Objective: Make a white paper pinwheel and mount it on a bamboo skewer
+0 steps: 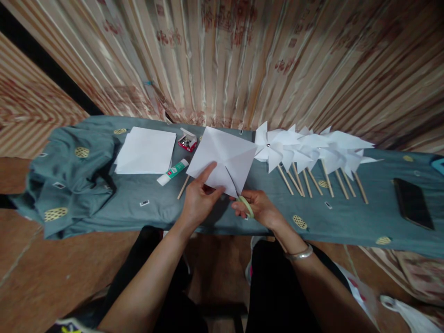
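The white square sheet of paper (pixel 222 148) lies cornerwise above both hands, its near edge within the grip and most of its face reaching beyond the fingertips. The left hand (pixel 201 196) comes up from below on a nearly straight forearm and grips the sheet along its near left side, index finger stretched forward over the paper and thumb pointing right, toward the blades; the remaining fingers are mostly hidden. Just right of that thumb, the right hand (pixel 258 208) is closed around the looped pale-green handle of the metal scissors (pixel 247 206), its wrist bent inward, the forearm slanting up from the lower right with a silver bangle (pixel 300 252) near the wrist. The blades meet the sheet near its closest corner, in line with a dark line running toward the middle. Left of the left hand are a thin wooden stick (pixel 183 187), a white-and-green glue stick (pixel 172 172), a small red-and-white box of metal pins (pixel 188 140) and, farther out, a stack of white paper (pixel 147 150). Beyond the right hand, overlapping white paper pinwheels (pixel 312 143) on wooden sticks lie on the grey-green cloth (pixel 350 219), with a black phone (pixel 412 203) farthest right.
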Demonstrator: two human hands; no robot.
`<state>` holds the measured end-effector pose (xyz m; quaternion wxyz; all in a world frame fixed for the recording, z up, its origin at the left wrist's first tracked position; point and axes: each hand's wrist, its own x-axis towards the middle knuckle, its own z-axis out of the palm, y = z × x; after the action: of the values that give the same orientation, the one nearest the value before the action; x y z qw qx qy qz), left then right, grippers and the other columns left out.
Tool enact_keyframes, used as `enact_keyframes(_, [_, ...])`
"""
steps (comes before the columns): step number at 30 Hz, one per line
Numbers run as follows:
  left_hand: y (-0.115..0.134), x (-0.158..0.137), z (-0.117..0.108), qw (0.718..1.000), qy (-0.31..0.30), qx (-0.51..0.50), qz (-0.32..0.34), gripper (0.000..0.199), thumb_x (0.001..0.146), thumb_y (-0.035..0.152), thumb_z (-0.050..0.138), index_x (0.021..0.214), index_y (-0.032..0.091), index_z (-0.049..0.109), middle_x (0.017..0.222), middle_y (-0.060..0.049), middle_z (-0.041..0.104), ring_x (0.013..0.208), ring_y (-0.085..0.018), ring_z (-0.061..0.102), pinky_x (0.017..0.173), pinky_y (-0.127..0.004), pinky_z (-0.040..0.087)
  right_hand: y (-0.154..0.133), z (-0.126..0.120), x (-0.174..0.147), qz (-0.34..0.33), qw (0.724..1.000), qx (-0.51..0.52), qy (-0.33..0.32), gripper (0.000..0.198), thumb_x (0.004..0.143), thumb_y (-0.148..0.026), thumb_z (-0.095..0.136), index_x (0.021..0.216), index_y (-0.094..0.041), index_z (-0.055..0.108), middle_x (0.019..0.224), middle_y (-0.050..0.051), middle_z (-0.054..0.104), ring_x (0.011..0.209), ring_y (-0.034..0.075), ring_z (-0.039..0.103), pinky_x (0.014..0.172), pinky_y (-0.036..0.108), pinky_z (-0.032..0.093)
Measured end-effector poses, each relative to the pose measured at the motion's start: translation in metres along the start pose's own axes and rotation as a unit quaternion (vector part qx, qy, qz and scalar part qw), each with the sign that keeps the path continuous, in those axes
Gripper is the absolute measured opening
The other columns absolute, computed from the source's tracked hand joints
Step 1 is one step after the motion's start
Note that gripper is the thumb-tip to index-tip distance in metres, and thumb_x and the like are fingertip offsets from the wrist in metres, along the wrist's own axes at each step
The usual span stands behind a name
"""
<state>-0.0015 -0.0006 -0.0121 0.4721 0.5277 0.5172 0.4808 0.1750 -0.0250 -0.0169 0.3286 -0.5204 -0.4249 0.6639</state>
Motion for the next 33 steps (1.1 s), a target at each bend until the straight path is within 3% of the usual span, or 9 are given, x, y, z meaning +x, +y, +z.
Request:
enact_keyframes(4, [-0.001,0.0,0.0,1.0,-0.008,0.0,-0.009,0.067,0.067,0.022,0.076,0.133,0.018,0.061,0.098,-0.004,0.073,0.062,-0.01,0.058,0.059,-0.022,0.049,-0.002,-0.002,-0.003,0.005,0.999,-0.015,-0.029,0.057,0.055,-0.057,0.084,0.088,-0.014,0.067,0.059,-0.001,0.065,0.046,0.008,0.052,0.044,0.021,0.035])
enact_keyframes(9, [-0.001,0.006,-0.007,1.0,0.028,0.003,0.015,0.064,0.069,0.028,0.077,0.13,0.019,0.063,0.117,-0.007,0.071,0.085,-0.017,0.066,0.071,-0.025,0.054,-0.007,-0.015,-0.013,0.036,0.993,-0.045,-0.102,0.065,0.058,-0.058,0.084,0.102,-0.015,0.062,0.07,0.001,0.069,0.055,0.01,0.058,0.05,0.022,0.041])
enact_keyframes(13, [0.003,0.014,-0.02,0.997,0.069,0.045,0.007,0.056,0.072,0.03,0.074,0.126,0.019,0.066,0.11,-0.005,0.075,0.073,-0.015,0.066,0.063,-0.025,0.054,-0.01,-0.039,-0.026,0.032,0.987,-0.076,-0.135,0.062,0.062,-0.064,0.079,0.097,-0.015,0.065,0.071,0.003,0.07,0.057,0.011,0.058,0.052,0.023,0.042])
enact_keyframes(16, [0.003,0.015,-0.026,0.995,0.064,0.071,0.01,0.049,0.073,0.029,0.072,0.12,0.018,0.069,0.113,-0.006,0.075,0.075,-0.016,0.069,0.067,-0.027,0.055,-0.012,-0.057,-0.031,-0.027,0.996,-0.061,-0.065,0.057,0.067,-0.065,0.076,0.096,-0.016,0.067,0.07,0.003,0.069,0.055,0.011,0.056,0.051,0.024,0.041])
enact_keyframes(21, [0.002,0.012,-0.02,0.992,-0.04,0.099,0.063,0.027,0.073,0.024,0.067,0.097,0.019,0.077,0.108,-0.006,0.077,0.103,-0.023,0.069,0.094,-0.035,0.054,-0.016,-0.068,-0.021,-0.177,0.959,-0.01,0.219,0.052,0.058,-0.056,0.083,0.095,-0.022,0.068,0.08,0.002,0.074,0.064,0.014,0.061,0.058,0.026,0.047])
enact_keyframes(24, [0.004,0.009,-0.012,0.989,-0.1,0.095,0.048,0.023,0.071,0.019,0.065,0.089,0.021,0.079,0.103,-0.005,0.078,0.1,-0.024,0.071,0.094,-0.036,0.054,-0.018,-0.065,-0.014,-0.173,0.959,-0.012,0.224,0.05,0.052,-0.048,0.088,0.09,-0.023,0.069,0.079,-0.001,0.073,0.066,0.013,0.06,0.064,0.027,0.048])
enact_keyframes(28, [0.005,0.008,-0.003,0.995,-0.098,0.029,0.003,0.018,0.066,0.016,0.072,0.081,0.022,0.079,0.097,-0.007,0.077,0.097,-0.026,0.071,0.094,-0.037,0.053,-0.016,-0.056,-0.009,-0.101,0.979,0.014,0.174,0.046,0.046,-0.039,0.091,0.082,-0.021,0.068,0.064,-0.006,0.064,0.055,0.01,0.051,0.054,0.024,0.041])
enact_keyframes(30, [0.005,0.008,-0.001,0.996,-0.076,-0.035,-0.008,0.027,0.064,0.017,0.077,0.091,0.022,0.079,0.103,-0.008,0.076,0.103,-0.026,0.069,0.097,-0.036,0.051,-0.015,-0.052,-0.007,-0.079,0.985,0.036,0.152,0.047,0.044,-0.037,0.091,0.081,-0.021,0.067,0.065,-0.006,0.066,0.056,0.01,0.052,0.054,0.025,0.042])
enact_keyframes(33, [0.009,0.008,0.0,0.98,-0.04,-0.19,-0.038,0.066,0.064,0.025,0.082,0.128,0.025,0.063,0.115,-0.008,0.073,0.11,-0.025,0.066,0.096,-0.035,0.05,-0.013,-0.048,-0.005,-0.098,0.976,0.07,0.182,0.047,0.046,-0.04,0.091,0.082,-0.021,0.067,0.072,-0.003,0.069,0.06,0.013,0.056,0.057,0.027,0.046])
